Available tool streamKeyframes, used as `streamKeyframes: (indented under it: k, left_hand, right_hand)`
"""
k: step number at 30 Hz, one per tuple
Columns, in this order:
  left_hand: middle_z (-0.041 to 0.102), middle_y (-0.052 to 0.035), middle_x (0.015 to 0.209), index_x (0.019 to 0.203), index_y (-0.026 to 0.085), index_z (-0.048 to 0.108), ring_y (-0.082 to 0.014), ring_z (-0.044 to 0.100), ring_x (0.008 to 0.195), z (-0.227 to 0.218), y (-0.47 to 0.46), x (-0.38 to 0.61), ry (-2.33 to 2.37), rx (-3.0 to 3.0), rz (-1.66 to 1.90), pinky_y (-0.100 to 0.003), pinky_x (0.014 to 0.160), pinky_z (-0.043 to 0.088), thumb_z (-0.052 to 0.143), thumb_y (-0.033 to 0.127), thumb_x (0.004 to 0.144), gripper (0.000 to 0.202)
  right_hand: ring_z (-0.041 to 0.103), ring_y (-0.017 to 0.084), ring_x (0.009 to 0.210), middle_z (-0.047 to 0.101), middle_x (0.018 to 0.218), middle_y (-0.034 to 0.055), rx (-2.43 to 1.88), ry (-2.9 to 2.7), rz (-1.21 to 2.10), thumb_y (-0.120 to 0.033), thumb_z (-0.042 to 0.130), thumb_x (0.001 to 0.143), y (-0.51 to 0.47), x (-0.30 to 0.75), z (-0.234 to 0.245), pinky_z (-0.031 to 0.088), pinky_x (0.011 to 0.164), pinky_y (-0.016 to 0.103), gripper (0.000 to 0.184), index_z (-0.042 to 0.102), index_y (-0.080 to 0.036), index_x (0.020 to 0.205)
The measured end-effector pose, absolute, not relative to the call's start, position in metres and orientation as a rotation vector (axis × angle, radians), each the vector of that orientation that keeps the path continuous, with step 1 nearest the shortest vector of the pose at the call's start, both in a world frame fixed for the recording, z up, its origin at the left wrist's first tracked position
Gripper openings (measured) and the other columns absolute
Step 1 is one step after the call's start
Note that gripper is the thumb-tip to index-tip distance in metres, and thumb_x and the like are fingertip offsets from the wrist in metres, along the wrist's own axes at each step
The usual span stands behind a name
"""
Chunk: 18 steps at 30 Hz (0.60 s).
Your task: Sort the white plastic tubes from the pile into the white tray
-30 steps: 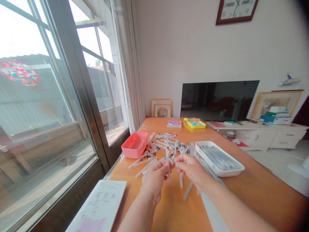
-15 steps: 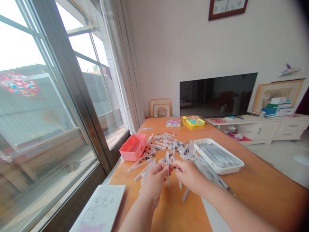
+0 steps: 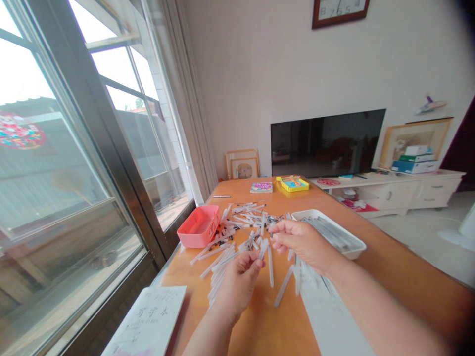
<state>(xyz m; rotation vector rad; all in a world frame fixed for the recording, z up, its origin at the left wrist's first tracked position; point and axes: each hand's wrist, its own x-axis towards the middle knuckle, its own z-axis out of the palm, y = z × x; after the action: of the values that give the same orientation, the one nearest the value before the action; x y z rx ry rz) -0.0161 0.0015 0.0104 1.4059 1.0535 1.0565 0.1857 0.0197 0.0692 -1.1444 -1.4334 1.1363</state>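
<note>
My left hand (image 3: pixel 243 277) is closed in a pinch around a clear pen barrel (image 3: pixel 263 248), which tilts up from its fingertips. Just right of it and a little higher, my right hand (image 3: pixel 299 240) has thumb and fingers drawn together over the pile. A small dark bit shows at those fingertips, too small to name. Loose translucent pen barrels (image 3: pixel 270 267) and small black pen parts (image 3: pixel 227 231) lie scattered around both hands. A white tray (image 3: pixel 356 251) holding a row of grey pens stands behind my right hand, partly hidden by it.
A pink plastic basket (image 3: pixel 198 232) stands left of the pile. A notebook (image 3: pixel 148 316) lies at the near left, white paper (image 3: pixel 330 316) under my right forearm. Farther back are a small book (image 3: pixel 261 188), a yellow box (image 3: pixel 295 185) and a single pen (image 3: pixel 221 197).
My right hand has moved away from my left, up and right toward the pile. My left hand keeps the barrel, now tilted rather than upright. The view has shifted slightly.
</note>
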Motion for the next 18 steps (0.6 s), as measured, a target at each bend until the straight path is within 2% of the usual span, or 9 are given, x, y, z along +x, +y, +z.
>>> streamKeyframes:
  k: [5, 10, 18]
  left_hand:
    - [0.069, -0.0051, 0.087, 0.089, 0.019, 0.073, -0.0208, 0.057, 0.084, 0.0114, -0.0004, -0.0142, 1.067, 1.424, 1.069, -0.03, 0.079, 0.039, 0.071, 0.05, 0.082, 0.032]
    - [0.067, -0.0037, 0.082, 0.086, 0.019, 0.072, -0.0203, 0.055, 0.081, 0.0087, 0.0012, -0.0139, 1.039, 1.451, 1.069, -0.03, 0.077, 0.038, 0.07, 0.046, 0.084, 0.027]
    - [0.065, -0.0036, 0.08, 0.087, 0.018, 0.071, -0.0196, 0.053, 0.08, 0.0091, 0.0005, -0.0142, 1.035, 1.466, 1.059, -0.03, 0.076, 0.037, 0.069, 0.042, 0.086, 0.024]
  right_hand:
    - [0.068, 0.014, 0.067, 0.075, 0.077, 0.0034, -1.169, -1.507, 1.082, -0.03, 0.068, 0.079, 0.0171, 0.1842, 0.0738, 0.054, 0.066, 0.026, 0.021, 0.074, -0.017, 0.095]
    - [0.064, 0.014, 0.064, 0.073, 0.073, 0.0008, -1.203, -1.558, 1.046, -0.028, 0.066, 0.077, 0.018, 0.1835, 0.0723, 0.05, 0.059, 0.024, 0.022, 0.074, -0.017, 0.093]
    - [0.06, 0.013, 0.062, 0.071, 0.074, 0.0001, -1.202, -1.627, 1.038, -0.028, 0.062, 0.081, 0.0183, 0.1839, 0.069, 0.046, 0.057, 0.024, 0.022, 0.074, -0.017, 0.095]
